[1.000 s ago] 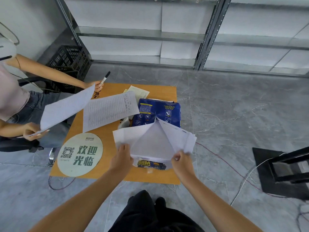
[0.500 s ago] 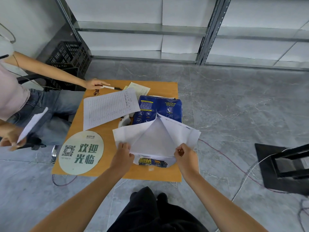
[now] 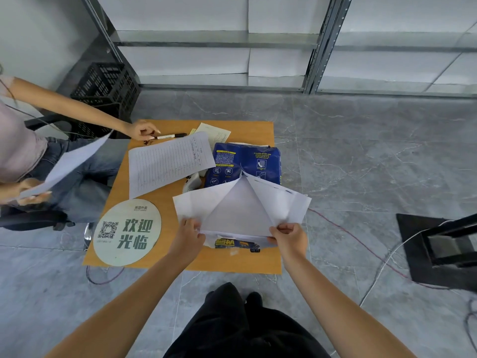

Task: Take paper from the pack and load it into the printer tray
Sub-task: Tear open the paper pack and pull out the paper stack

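A blue paper pack (image 3: 247, 161) lies on a small orange table (image 3: 232, 262), its near end torn open. The white inner sides of the wrapper flaps (image 3: 242, 205) are spread wide toward me, with white paper showing between them. My left hand (image 3: 187, 236) pinches the left flap at its near edge. My right hand (image 3: 290, 237) pinches the right flap at its near edge. A strip of the pack's blue and yellow print (image 3: 233, 243) shows under the flaps. No printer tray is clearly in view.
A lined form (image 3: 167, 161) and a round green-lettered sign (image 3: 127, 231) lie on the table's left half. A seated person (image 3: 23, 151) at the left holds a sheet and touches a pen (image 3: 170, 136). A black stand (image 3: 444, 249) and cables sit on the floor right.
My hands keep hold of the flaps and have barely shifted. The person at the left has laid the pen on the table and raised the loose sheet again.
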`<state>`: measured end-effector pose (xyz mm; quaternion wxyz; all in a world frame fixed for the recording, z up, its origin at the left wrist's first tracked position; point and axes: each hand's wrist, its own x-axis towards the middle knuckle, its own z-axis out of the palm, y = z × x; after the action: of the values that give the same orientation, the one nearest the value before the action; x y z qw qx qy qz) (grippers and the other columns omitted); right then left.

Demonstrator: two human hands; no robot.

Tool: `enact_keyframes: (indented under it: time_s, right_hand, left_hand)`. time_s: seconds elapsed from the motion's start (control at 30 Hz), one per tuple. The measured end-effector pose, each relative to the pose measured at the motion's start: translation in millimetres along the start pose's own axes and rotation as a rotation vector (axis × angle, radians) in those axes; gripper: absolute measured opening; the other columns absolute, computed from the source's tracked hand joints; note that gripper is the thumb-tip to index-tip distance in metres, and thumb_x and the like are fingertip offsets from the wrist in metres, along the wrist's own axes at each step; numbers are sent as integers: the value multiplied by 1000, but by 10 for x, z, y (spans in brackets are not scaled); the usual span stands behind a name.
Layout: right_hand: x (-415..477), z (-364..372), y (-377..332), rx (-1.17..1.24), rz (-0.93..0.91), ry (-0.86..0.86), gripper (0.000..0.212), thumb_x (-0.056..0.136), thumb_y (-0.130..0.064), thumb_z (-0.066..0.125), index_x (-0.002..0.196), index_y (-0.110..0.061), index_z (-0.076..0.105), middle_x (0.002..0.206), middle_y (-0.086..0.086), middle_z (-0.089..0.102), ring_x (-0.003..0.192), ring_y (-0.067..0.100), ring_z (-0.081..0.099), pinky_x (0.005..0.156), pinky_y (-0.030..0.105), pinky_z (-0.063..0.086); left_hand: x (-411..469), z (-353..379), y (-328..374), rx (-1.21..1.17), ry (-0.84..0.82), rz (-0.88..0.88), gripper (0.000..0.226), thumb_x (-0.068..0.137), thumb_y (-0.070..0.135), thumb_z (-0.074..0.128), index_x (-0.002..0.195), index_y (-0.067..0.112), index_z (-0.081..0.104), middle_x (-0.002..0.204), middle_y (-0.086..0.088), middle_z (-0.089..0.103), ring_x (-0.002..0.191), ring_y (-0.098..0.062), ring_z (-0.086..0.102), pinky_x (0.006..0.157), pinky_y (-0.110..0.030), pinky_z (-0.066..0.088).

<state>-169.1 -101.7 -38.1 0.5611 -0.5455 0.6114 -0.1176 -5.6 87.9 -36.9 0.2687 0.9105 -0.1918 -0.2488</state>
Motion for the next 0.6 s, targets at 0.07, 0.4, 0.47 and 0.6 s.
enact_keyframes:
  time_s: [0.07, 0.4, 0.47, 0.6]
  right_hand:
    - [1, -1, -4, 16, 2, -14, 23, 77, -13, 77, 81, -15, 55, 84, 5, 69, 68, 22, 74, 57, 31, 56]
    - [-306, -291, 198, 176, 70, -226, 26, 78, -2, 74, 89, -8, 51, 62, 6, 59, 55, 16, 54, 60, 28, 46]
    - [-352, -353, 297, 95, 93, -314, 27, 79, -3, 73, 97, -10, 53, 68, 7, 61, 56, 15, 57, 60, 29, 49]
    - [-279, -320, 121, -92, 101, -512, 7, 90, -17, 61, 96, -13, 61, 77, 3, 64, 63, 11, 62, 65, 25, 55]
  left_hand:
    - [-38, -35, -55, -39, 11, -36, 13, 89, 3, 54, 102, 2, 54, 108, -10, 51, 95, -28, 55, 72, -27, 42]
    - [-168, 18, -38, -285, 50, -262, 19, 94, 19, 41, 88, 13, 58, 84, -7, 57, 73, -22, 49, 57, -28, 36]
    - [-197, 58, -9, -420, 20, -312, 24, 94, 21, 47, 72, 12, 51, 73, -5, 49, 69, -22, 43, 58, -30, 31]
    - [-233, 38, 11, -427, -3, -256, 26, 94, 26, 57, 74, 8, 57, 73, -3, 53, 71, -22, 50, 50, -22, 35]
